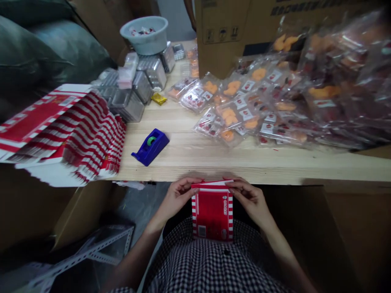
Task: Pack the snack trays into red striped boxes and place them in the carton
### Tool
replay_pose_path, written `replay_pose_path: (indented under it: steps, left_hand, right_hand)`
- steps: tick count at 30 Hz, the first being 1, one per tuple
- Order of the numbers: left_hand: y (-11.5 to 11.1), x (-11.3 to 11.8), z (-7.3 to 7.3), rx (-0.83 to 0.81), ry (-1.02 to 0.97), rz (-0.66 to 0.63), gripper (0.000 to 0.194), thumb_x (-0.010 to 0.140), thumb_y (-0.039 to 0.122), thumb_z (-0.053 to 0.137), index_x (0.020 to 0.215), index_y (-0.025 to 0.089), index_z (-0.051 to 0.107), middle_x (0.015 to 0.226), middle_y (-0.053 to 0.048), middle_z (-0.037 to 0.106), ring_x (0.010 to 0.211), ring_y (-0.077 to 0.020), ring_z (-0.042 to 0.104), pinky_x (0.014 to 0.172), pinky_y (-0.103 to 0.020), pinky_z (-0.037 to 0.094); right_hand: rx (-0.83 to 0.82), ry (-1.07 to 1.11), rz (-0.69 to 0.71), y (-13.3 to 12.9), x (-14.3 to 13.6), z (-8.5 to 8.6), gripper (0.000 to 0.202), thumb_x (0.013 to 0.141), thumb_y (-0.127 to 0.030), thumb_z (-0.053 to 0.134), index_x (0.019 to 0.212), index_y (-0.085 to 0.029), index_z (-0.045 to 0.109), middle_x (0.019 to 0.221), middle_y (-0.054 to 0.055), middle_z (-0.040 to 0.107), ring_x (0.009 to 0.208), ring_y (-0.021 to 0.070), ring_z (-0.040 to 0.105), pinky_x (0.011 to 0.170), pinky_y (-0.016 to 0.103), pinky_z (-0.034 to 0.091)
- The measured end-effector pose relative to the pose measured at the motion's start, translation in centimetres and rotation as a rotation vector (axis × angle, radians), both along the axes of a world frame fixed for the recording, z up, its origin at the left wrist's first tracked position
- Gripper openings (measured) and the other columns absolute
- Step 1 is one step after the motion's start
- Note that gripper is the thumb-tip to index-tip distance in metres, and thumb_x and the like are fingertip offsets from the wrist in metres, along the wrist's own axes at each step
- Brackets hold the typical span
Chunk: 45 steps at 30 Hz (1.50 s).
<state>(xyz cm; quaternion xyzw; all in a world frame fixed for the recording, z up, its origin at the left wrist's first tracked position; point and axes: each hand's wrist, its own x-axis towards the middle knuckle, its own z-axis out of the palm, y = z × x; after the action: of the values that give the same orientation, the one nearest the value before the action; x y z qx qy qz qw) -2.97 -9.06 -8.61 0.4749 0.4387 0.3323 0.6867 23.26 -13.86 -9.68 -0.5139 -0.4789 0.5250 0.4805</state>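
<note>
Between my two hands is a flat red paper box [212, 211] with white striped sides, held upright against my checked top at the table's front edge. My left hand [181, 195] pinches its upper left corner, thumb in front and fingers behind. At the upper right corner, my right hand [249, 197] grips in the same way. A narrow white flap shows along the top, between the fingertips. On the table ahead and to the left lies a blue tape dispenser [151, 146] with a green core.
A fanned stack of red-and-white boxes [91, 138] overhangs the table's left. Behind it stand clear plastic cases [126, 101], a yellow packet [159, 98] and a white basin [145, 38]. Many clear bags with orange pieces [232, 116] pile up at right, before a large cardboard carton [220, 44].
</note>
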Motion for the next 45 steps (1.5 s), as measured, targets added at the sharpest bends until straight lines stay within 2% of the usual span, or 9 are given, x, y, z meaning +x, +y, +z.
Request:
replay_pose_path:
  steps: [4,10,17,22,26,30,36,40,45]
  left_hand:
    - [0.5,-0.2,0.2,0.010,0.039,-0.039,0.026,0.086,0.030,0.075,0.108,0.017,0.072,0.125,-0.011,0.073,0.111,-0.0219,0.070,0.098,-0.036,0.055]
    - [0.9,-0.1,0.3,-0.004,0.054,-0.056,0.026,0.085,0.030,0.076,0.106,0.017,0.071,0.125,-0.011,0.073,0.113,-0.0224,0.069,0.100,-0.037,0.054]
    - [1.9,0.3,0.9,0.040,0.057,-0.169,0.027,0.086,0.034,0.075,0.104,0.016,0.069,0.121,-0.012,0.073,0.108,-0.0215,0.070,0.093,-0.033,0.054]
    - [2.3,1.7,1.8,0.233,0.235,-0.193,0.023,0.089,0.037,0.071,0.100,0.017,0.067,0.103,-0.007,0.074,0.092,-0.0184,0.068,0.082,-0.029,0.053]
    - [2.8,2.4,1.9,0.317,0.286,-0.281,0.024,0.094,0.036,0.064,0.112,0.022,0.073,0.111,-0.006,0.075,0.102,-0.0214,0.068,0.093,-0.035,0.052]
    - [3.1,2.4,1.7,0.268,0.275,-0.281,0.027,0.095,0.037,0.062,0.114,0.024,0.076,0.116,-0.007,0.076,0.112,-0.0247,0.067,0.098,-0.039,0.051]
    - [3.5,2.3,1.6,0.056,0.189,-0.250,0.030,0.088,0.038,0.070,0.110,0.020,0.078,0.099,-0.007,0.080,0.090,-0.0219,0.072,0.080,-0.033,0.056]
    - [4.1,2.4,2.0,0.039,0.183,-0.293,0.028,0.084,0.036,0.073,0.106,0.019,0.079,0.095,-0.006,0.079,0.084,-0.0193,0.070,0.073,-0.029,0.054]
    - [4.6,2.5,2.6,0.110,0.222,-0.309,0.026,0.089,0.036,0.066,0.098,0.014,0.077,0.084,-0.005,0.075,0.076,-0.0165,0.064,0.069,-0.026,0.048]
  right_hand:
    - [-0.075,0.105,-0.023,0.4,-0.2,0.6,0.032,0.089,-0.033,0.072,0.121,-0.035,0.072,0.114,0.003,0.076,0.102,0.0207,0.071,0.091,0.038,0.056]
    - [-0.056,0.079,-0.058,0.9,-0.6,1.3,0.019,0.091,-0.037,0.070,0.108,-0.032,0.079,0.110,0.003,0.078,0.103,0.0207,0.071,0.092,0.036,0.055]
    - [-0.185,0.113,0.148,3.4,1.9,2.2,0.018,0.077,-0.039,0.083,0.085,-0.024,0.081,0.088,0.003,0.080,0.082,0.0184,0.073,0.082,0.035,0.057]
    - [-0.159,0.141,0.017,3.0,-0.4,2.2,0.017,0.076,-0.039,0.083,0.085,-0.024,0.080,0.083,0.002,0.078,0.076,0.0176,0.071,0.073,0.032,0.056]
    - [-0.131,0.154,-0.127,1.4,-2.3,1.4,0.018,0.080,-0.038,0.080,0.094,-0.026,0.079,0.096,0.004,0.079,0.088,0.0212,0.072,0.080,0.035,0.057]
    - [-0.174,0.252,-0.133,1.0,-2.4,1.0,0.021,0.078,-0.039,0.082,0.095,-0.027,0.079,0.096,0.004,0.079,0.091,0.0223,0.073,0.085,0.037,0.057]
    - [-0.241,0.255,0.035,3.0,-0.7,2.2,0.017,0.074,-0.036,0.084,0.086,-0.025,0.078,0.084,0.002,0.079,0.080,0.0183,0.072,0.081,0.035,0.057]
    - [-0.264,0.198,0.147,4.6,0.5,2.6,0.019,0.069,-0.035,0.087,0.081,-0.022,0.078,0.080,0.002,0.079,0.075,0.0184,0.072,0.077,0.036,0.056]
    - [-0.246,0.172,0.102,5.2,-0.4,2.4,0.017,0.068,-0.034,0.086,0.076,-0.021,0.078,0.074,0.001,0.077,0.067,0.0163,0.069,0.070,0.032,0.055]
